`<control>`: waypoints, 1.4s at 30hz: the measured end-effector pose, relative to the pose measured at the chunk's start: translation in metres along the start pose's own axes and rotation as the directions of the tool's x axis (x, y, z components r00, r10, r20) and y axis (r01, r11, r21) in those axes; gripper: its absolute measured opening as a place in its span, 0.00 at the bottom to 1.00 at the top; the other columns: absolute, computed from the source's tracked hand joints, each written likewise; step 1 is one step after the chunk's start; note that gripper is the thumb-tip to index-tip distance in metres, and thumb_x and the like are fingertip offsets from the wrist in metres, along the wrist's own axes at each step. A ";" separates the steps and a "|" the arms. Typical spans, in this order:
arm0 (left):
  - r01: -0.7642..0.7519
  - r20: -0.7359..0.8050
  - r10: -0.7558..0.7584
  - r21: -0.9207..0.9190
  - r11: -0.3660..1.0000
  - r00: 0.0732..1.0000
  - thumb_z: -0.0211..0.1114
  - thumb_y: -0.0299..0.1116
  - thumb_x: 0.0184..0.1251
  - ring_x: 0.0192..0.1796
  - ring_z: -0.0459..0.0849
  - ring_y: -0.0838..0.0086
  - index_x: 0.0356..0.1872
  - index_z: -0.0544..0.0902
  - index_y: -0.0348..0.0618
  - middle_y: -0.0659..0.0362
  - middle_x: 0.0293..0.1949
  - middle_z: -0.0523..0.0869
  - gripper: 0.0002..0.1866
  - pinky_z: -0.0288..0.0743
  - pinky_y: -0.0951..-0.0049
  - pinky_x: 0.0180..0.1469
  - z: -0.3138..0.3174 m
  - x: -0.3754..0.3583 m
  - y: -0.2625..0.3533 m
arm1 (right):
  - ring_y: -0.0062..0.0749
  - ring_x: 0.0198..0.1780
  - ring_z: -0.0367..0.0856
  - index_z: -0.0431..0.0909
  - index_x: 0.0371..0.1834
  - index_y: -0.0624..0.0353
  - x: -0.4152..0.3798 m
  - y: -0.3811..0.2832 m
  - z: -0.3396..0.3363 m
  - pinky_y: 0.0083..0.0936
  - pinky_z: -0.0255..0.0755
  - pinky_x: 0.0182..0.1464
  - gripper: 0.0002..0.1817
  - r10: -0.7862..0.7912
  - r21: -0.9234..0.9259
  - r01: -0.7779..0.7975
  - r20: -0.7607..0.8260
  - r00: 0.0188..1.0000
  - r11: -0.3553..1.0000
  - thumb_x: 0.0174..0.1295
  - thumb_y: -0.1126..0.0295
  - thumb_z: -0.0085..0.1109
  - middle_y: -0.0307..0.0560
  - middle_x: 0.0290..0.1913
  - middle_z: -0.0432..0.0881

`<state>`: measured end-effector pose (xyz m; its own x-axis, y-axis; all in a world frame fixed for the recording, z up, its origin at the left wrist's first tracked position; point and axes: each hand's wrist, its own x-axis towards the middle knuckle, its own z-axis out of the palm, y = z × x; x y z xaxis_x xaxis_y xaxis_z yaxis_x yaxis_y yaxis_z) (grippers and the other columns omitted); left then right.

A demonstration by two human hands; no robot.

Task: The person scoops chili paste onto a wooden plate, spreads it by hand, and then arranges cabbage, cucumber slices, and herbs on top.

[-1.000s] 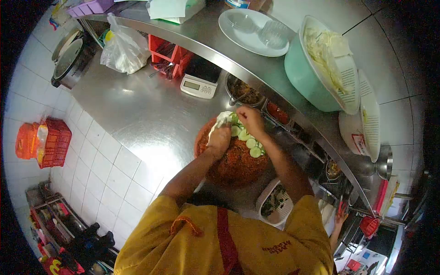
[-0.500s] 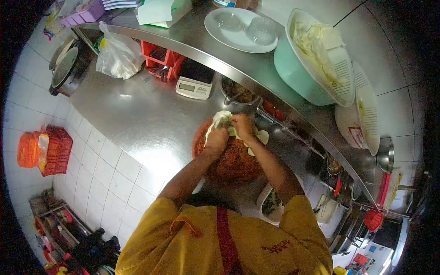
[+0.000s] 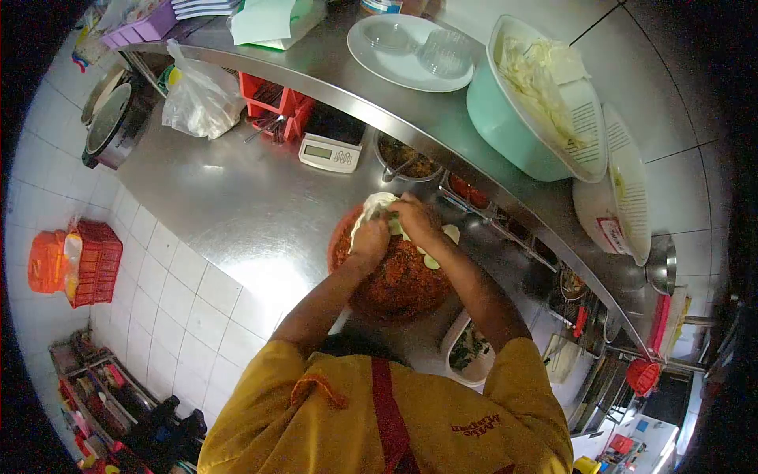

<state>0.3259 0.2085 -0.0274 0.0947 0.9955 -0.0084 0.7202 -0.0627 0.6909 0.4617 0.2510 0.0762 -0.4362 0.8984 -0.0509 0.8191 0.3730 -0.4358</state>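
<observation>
A round reddish-brown basin [image 3: 335,265] sits on the steel counter, filled with a red-orange, finely chopped mixture [image 3: 399,280]. Over its far side, my left hand [image 3: 369,238] is closed on a pale, floppy cabbage leaf [image 3: 377,201]. My right hand [image 3: 414,221] meets it there, fingers bent in at the leaf's right edge. The fingertips of both hands are partly hidden by the leaf and by each other. Pale green pieces [image 3: 431,261] lie at the basin's right side, beside my right wrist.
Behind the basin stand a digital scale [image 3: 330,153] and a metal pot [image 3: 407,162] with food. A steel shelf [image 3: 347,91] overhangs the counter, carrying a white plate [image 3: 410,67] and a mint-green tub [image 3: 505,118] of pale leaves. A white container [image 3: 454,359] with greens is near my right elbow.
My right hand has shifted slightly left and closer to my left hand at the leaf. The view has moved a little; the basin and surroundings stay in place.
</observation>
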 end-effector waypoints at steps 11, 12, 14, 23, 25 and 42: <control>-0.117 -0.149 0.078 -0.274 0.954 0.986 0.53 0.30 0.66 0.42 0.83 0.51 0.54 0.74 0.34 0.42 0.41 0.82 0.18 0.78 0.55 0.44 0.015 -0.001 -0.013 | 0.50 0.44 0.79 0.82 0.48 0.55 -0.057 -0.013 -0.068 0.36 0.73 0.48 0.15 0.095 0.258 -0.028 -0.253 0.963 0.966 0.56 0.78 0.59 0.53 0.41 0.77; -0.143 -0.131 0.128 -0.110 0.984 0.983 0.55 0.30 0.64 0.39 0.83 0.47 0.53 0.74 0.34 0.41 0.38 0.82 0.18 0.78 0.52 0.42 0.011 -0.004 -0.011 | 0.47 0.45 0.79 0.81 0.49 0.55 -0.081 -0.020 -0.091 0.34 0.72 0.49 0.14 0.166 0.303 -0.092 -0.229 0.959 0.949 0.59 0.76 0.59 0.53 0.42 0.78; -0.081 0.010 0.081 0.106 0.991 0.997 0.57 0.30 0.62 0.39 0.83 0.48 0.52 0.75 0.34 0.42 0.39 0.81 0.18 0.78 0.52 0.41 -0.040 -0.027 0.029 | 0.37 0.42 0.80 0.81 0.51 0.55 -0.136 -0.013 -0.116 0.30 0.72 0.45 0.12 0.265 0.387 -0.164 -0.225 0.938 0.907 0.64 0.71 0.58 0.47 0.41 0.80; -0.264 0.322 0.265 -0.047 0.963 0.909 0.66 0.43 0.64 0.38 0.86 0.56 0.45 0.83 0.42 0.46 0.36 0.86 0.16 0.78 0.57 0.42 -0.079 -0.106 0.101 | 0.39 0.39 0.85 0.81 0.45 0.57 -0.411 0.050 -0.096 0.30 0.77 0.44 0.10 0.760 0.338 -0.704 -0.471 0.448 0.624 0.64 0.67 0.59 0.51 0.42 0.85; -0.209 0.374 0.228 -0.091 0.974 0.899 0.65 0.42 0.65 0.40 0.86 0.56 0.44 0.83 0.43 0.48 0.37 0.87 0.14 0.78 0.58 0.43 -0.078 -0.111 0.111 | 0.39 0.39 0.85 0.81 0.44 0.59 -0.440 0.049 -0.084 0.32 0.77 0.42 0.10 0.817 0.392 -0.733 -0.422 0.393 0.555 0.61 0.68 0.61 0.52 0.41 0.85; -0.382 0.236 0.387 -0.071 0.922 0.891 0.65 0.30 0.62 0.40 0.86 0.64 0.41 0.84 0.41 0.53 0.38 0.88 0.08 0.77 0.66 0.45 -0.047 -0.121 0.160 | 0.49 0.43 0.82 0.80 0.36 0.63 -0.417 0.106 0.065 0.44 0.74 0.47 0.07 0.669 0.191 -0.643 -0.273 0.691 0.742 0.59 0.72 0.56 0.58 0.36 0.82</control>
<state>0.3976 0.0815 0.1182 0.5252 0.8462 0.0897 0.5787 -0.4325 0.6914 0.7062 -0.0989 -0.0068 0.3489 0.9336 -0.0812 0.8166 -0.3454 -0.4624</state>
